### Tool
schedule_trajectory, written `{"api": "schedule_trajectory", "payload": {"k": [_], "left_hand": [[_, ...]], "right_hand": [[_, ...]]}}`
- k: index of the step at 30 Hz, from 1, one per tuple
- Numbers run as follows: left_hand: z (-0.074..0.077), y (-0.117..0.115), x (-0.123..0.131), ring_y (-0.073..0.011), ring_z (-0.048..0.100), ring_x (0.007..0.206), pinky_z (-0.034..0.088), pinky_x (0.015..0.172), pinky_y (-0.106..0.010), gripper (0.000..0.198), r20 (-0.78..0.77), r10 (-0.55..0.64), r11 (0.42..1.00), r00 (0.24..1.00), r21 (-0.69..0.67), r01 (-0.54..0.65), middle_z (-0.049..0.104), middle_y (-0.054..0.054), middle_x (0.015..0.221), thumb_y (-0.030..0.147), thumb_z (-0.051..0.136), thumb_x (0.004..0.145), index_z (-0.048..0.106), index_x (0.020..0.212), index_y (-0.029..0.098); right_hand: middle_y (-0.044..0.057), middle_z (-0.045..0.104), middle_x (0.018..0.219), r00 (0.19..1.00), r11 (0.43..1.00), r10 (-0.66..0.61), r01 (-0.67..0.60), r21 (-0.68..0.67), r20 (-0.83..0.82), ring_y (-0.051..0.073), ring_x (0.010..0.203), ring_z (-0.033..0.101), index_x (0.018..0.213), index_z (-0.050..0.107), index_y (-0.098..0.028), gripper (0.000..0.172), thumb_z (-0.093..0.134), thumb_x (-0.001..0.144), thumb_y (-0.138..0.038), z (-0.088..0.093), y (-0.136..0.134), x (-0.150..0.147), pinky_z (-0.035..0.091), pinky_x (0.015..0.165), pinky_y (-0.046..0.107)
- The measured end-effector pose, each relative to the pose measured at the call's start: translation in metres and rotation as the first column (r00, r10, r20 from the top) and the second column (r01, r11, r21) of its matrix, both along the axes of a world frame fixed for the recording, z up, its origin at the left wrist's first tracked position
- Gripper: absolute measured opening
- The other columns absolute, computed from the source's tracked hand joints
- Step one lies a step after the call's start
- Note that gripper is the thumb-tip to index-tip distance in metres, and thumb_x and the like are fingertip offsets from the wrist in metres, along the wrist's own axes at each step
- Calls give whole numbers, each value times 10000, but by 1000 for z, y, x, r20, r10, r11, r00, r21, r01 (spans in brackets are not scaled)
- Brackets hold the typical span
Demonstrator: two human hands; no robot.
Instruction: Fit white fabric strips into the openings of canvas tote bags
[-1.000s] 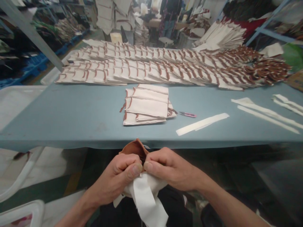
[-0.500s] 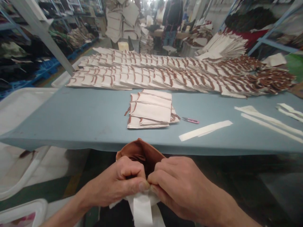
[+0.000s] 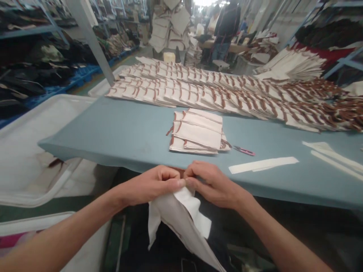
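Observation:
A white fabric piece with brown fabric at its top hangs from both my hands, just in front of the table's near edge. My left hand pinches its upper edge between thumb and curled fingers. Close beside it, my right hand pinches the same edge, the thumbs nearly touching. Most of the brown part is hidden behind my fingers. Beyond the hands lies a small stack of white fabric pieces with brown trim. Pink-handled thread snips lie to its right, with a white strip nearer me.
Long overlapping rows of brown-trimmed white pieces cover the back of the blue-green table. More white strips lie at right. White plastic bins stand at left, near a metal post. A person stands far back.
Both hands have moved up and away from me, toward the table edge, lifting the fabric. The brown part has dropped behind my hands and the white part hangs down. The view has shifted left.

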State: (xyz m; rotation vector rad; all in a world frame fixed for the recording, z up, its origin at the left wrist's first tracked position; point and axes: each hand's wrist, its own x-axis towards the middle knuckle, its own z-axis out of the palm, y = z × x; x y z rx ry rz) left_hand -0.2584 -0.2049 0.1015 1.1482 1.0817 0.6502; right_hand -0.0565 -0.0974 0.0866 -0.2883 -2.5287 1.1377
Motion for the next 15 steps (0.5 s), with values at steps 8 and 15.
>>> {"api": "schedule_trajectory", "payload": {"k": [8,15], "left_hand": [[0,10,1,-78,245,546,173,490,-237,371,-141,90,982,986,178,-64,280,73,591,282,591,833,338,571,209],[13,18,-10,-94,345,589,247,525,-228,385,-157,-19,937,987,341,73,391,56,630,427,603,927,503,656,172]], "right_hand": [[-5,510,692,989,993,37,-20,-119,145,153,680,457,734,525,-189,531,341,1065,-561,11,-2,-14,340,673,295],[-60,295,632,970,731,213,-81,-677,114,89,575,240,648,423,-200,680,570,839,-836,4,5,-18,183,514,259]]}}
